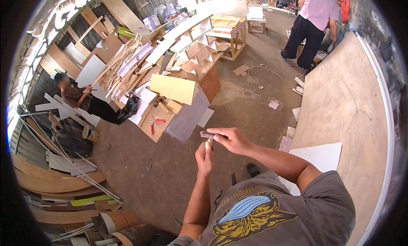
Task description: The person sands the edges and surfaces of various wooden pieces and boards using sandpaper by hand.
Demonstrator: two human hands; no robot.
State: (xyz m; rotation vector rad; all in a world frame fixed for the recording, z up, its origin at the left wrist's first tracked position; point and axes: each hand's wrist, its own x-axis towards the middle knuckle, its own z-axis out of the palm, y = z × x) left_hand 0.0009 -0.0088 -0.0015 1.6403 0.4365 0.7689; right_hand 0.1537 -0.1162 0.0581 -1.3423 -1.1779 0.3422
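Near the middle of the view, my right hand (pixel 233 140) is closed on a small dark flat block (pixel 206 134), with its fingers stretched along the block. Just below it, my left hand (pixel 204 158) is closed in a pinch, thumb up, on a small pale piece (pixel 210 141) that looks like wood. The block rests against or just over this piece; whether they touch is too small to tell. Both hands are in front of my grey shirt, above the floor.
A cluttered workbench (pixel 148 131) holds wood strips, a yellowish board (pixel 173 88) and red-handled pliers (pixel 158 120). One person (pixel 80 97) is at the left, another (pixel 312 16) at the upper right. A large plywood sheet (pixel 340 101) leans at the right.
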